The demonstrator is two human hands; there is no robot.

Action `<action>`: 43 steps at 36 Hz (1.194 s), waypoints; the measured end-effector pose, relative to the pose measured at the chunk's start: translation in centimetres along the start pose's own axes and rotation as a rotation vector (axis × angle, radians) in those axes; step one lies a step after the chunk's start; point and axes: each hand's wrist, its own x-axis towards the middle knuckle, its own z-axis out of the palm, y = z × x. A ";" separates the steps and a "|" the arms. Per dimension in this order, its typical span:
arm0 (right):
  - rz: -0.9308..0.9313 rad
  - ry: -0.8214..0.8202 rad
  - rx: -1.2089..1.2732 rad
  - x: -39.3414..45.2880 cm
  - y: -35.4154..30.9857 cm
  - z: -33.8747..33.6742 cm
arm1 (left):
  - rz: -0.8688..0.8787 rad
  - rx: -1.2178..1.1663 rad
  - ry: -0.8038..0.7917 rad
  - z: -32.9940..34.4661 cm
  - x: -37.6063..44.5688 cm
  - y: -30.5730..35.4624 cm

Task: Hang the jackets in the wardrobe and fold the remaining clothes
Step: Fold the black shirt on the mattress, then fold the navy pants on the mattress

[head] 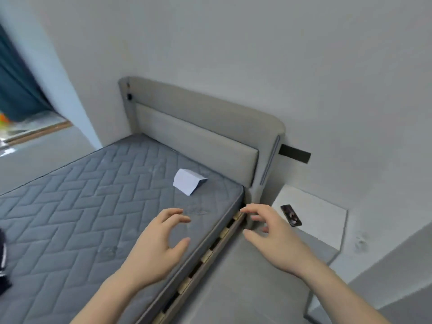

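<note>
Grey quilted mattress (81, 195) fills the head view; both hands hover loosely curled, holding nothing: left hand (156, 249) over its edge, right hand (273, 235) at 3 o'clock above the bed frame (233, 288). Dark clothing (3, 260) lies at 9 o'clock.

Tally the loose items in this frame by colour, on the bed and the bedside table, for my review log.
White: 1, the folded paper on the mattress
Black: 2, the phone on the bedside table, and dark clothing cut off at the left edge
Total: 3
</note>
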 end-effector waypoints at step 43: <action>-0.385 -0.985 -0.010 17.6 -30.6 63.0 | -1.001 0.061 0.487 -29.1 -33.8 -44.0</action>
